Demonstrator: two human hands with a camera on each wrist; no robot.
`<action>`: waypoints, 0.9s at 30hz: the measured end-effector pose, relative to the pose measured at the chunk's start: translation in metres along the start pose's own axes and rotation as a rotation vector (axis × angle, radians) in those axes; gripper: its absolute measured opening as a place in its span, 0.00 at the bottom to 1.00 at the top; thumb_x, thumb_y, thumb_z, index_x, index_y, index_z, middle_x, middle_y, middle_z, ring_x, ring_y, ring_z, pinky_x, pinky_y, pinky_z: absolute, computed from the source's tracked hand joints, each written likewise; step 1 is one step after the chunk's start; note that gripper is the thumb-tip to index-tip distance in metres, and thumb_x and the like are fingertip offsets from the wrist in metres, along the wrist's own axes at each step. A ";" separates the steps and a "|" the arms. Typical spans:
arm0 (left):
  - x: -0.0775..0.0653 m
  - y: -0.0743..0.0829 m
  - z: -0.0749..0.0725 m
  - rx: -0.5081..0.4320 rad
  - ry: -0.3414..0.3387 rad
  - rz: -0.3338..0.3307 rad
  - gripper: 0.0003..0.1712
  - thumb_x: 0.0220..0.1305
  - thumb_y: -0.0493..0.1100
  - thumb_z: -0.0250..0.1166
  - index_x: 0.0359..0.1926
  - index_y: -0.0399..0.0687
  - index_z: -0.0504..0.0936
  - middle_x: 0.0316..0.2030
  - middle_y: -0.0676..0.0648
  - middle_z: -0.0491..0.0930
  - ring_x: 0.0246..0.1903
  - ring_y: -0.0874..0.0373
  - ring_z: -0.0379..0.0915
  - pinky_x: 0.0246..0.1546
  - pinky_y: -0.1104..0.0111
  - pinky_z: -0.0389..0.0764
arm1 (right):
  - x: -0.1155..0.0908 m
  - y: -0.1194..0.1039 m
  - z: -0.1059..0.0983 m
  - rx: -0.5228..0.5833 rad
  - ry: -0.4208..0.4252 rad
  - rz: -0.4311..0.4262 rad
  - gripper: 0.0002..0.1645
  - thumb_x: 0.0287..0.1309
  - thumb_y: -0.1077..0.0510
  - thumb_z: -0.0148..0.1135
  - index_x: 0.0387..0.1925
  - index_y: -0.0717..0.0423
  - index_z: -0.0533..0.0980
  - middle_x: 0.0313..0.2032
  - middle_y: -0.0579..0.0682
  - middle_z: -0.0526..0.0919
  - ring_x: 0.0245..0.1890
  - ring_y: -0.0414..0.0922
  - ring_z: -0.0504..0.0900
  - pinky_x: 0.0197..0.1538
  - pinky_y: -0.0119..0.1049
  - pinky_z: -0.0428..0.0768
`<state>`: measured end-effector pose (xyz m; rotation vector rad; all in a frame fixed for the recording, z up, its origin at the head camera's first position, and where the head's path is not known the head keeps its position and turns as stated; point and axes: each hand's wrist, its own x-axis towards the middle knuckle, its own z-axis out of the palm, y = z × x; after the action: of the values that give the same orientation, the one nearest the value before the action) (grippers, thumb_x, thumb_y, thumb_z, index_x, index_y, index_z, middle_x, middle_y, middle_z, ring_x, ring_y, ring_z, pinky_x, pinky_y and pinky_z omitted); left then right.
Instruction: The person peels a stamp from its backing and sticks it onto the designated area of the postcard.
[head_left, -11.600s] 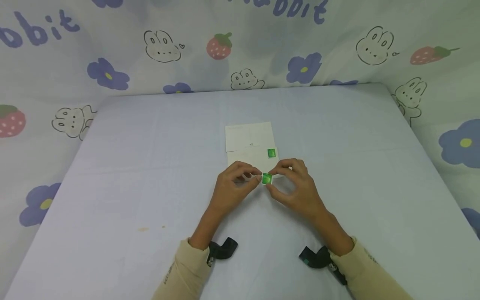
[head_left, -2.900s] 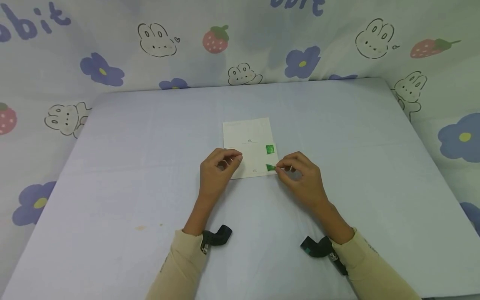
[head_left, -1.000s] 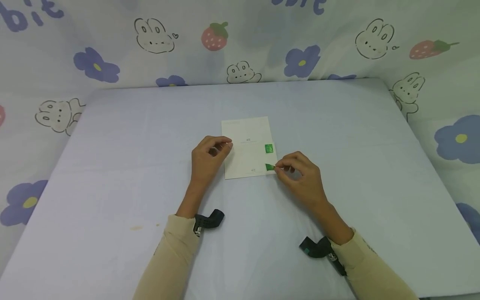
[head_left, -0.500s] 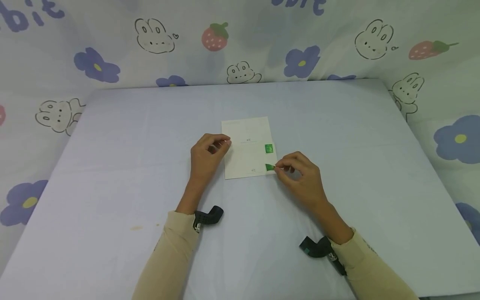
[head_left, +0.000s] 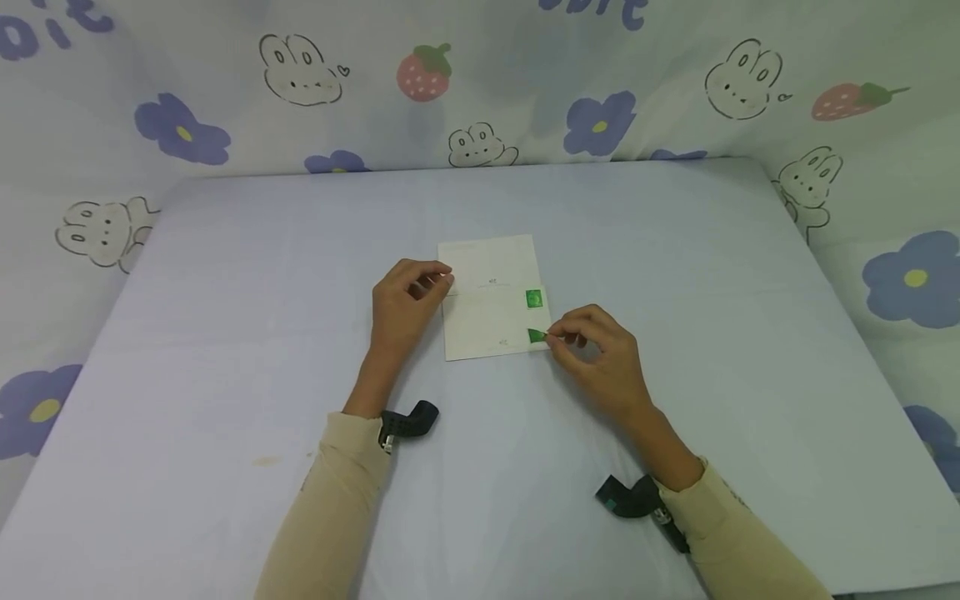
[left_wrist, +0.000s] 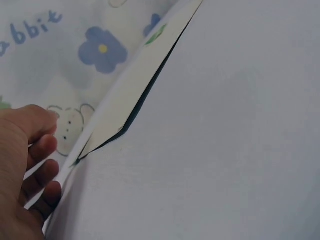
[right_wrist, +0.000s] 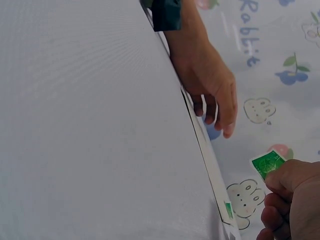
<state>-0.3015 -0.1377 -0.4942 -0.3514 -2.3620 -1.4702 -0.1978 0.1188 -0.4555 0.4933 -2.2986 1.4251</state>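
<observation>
Two overlapping white rectangles of paper, like envelopes or cards, lie on the table; the near sheet (head_left: 483, 325) overlaps the far sheet (head_left: 491, 257). Near the right edge of the near sheet sits a green postage stamp (head_left: 533, 298). My right hand (head_left: 600, 362) pinches a second green stamp (right_wrist: 266, 163) by one corner between thumb and index finger, over that sheet's near right corner. At the papers' left edge, my left hand (head_left: 405, 304) has loosely bent fingers. Nothing shows between them in the left wrist view, where the hand (left_wrist: 27, 150) is beside the sheet's corner.
A white cloth covers the table (head_left: 712, 333), with a faint yellowish stain (head_left: 266, 460) at front left. Behind it hangs a curtain (head_left: 517, 83) printed with rabbits, flowers and strawberries. Black wrist cameras stick out from both cuffs, the left one (head_left: 412, 418) facing inward.
Earlier both hands held the second stamp; now only the right does. My left hand has since drifted left and farther back along the papers' edge. The right hand has stayed nearly still lately.
</observation>
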 end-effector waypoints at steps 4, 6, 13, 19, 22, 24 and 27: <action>0.003 -0.002 -0.001 0.006 -0.001 -0.007 0.07 0.63 0.40 0.71 0.42 0.47 0.89 0.35 0.50 0.81 0.35 0.59 0.76 0.35 0.72 0.75 | 0.001 0.001 0.000 0.005 -0.002 -0.015 0.06 0.50 0.77 0.69 0.30 0.69 0.82 0.34 0.60 0.80 0.31 0.56 0.76 0.35 0.40 0.73; 0.004 -0.003 -0.002 0.005 -0.005 -0.007 0.07 0.63 0.40 0.71 0.42 0.46 0.89 0.35 0.50 0.81 0.35 0.59 0.76 0.35 0.71 0.75 | 0.001 0.001 0.000 0.006 -0.003 -0.019 0.06 0.50 0.78 0.69 0.31 0.69 0.81 0.34 0.60 0.80 0.31 0.56 0.76 0.35 0.40 0.73; 0.009 -0.006 -0.003 0.038 -0.018 0.019 0.08 0.64 0.40 0.71 0.44 0.45 0.88 0.36 0.48 0.81 0.36 0.56 0.76 0.36 0.67 0.74 | 0.003 0.001 0.000 0.001 0.007 -0.021 0.06 0.50 0.78 0.68 0.30 0.70 0.81 0.33 0.60 0.80 0.31 0.56 0.76 0.35 0.42 0.73; 0.012 -0.010 -0.001 0.053 -0.030 0.022 0.08 0.64 0.39 0.70 0.44 0.45 0.88 0.37 0.47 0.82 0.38 0.55 0.76 0.37 0.67 0.73 | 0.003 0.003 0.000 -0.004 0.014 -0.020 0.07 0.50 0.78 0.69 0.31 0.69 0.82 0.33 0.60 0.80 0.31 0.56 0.76 0.35 0.41 0.73; 0.014 -0.011 -0.001 0.066 -0.035 0.028 0.08 0.64 0.39 0.70 0.44 0.45 0.88 0.37 0.47 0.82 0.38 0.55 0.75 0.37 0.67 0.73 | 0.002 0.005 0.000 -0.004 0.016 -0.021 0.07 0.50 0.78 0.69 0.30 0.69 0.82 0.33 0.60 0.80 0.31 0.56 0.76 0.35 0.40 0.73; 0.016 -0.012 0.000 0.077 -0.040 0.029 0.09 0.64 0.39 0.70 0.45 0.45 0.88 0.36 0.47 0.82 0.38 0.55 0.75 0.38 0.67 0.72 | 0.002 0.006 0.000 -0.007 0.016 -0.021 0.07 0.50 0.78 0.69 0.31 0.69 0.82 0.33 0.60 0.80 0.31 0.56 0.76 0.35 0.40 0.73; 0.019 -0.012 0.000 0.089 -0.053 0.021 0.09 0.64 0.40 0.70 0.45 0.45 0.88 0.37 0.47 0.81 0.39 0.55 0.74 0.40 0.66 0.72 | 0.002 0.006 0.000 -0.012 0.014 -0.016 0.07 0.50 0.78 0.69 0.30 0.69 0.82 0.33 0.60 0.80 0.31 0.56 0.76 0.35 0.41 0.73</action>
<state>-0.3232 -0.1420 -0.4967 -0.3954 -2.4488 -1.3569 -0.2024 0.1215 -0.4595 0.4953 -2.2859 1.4025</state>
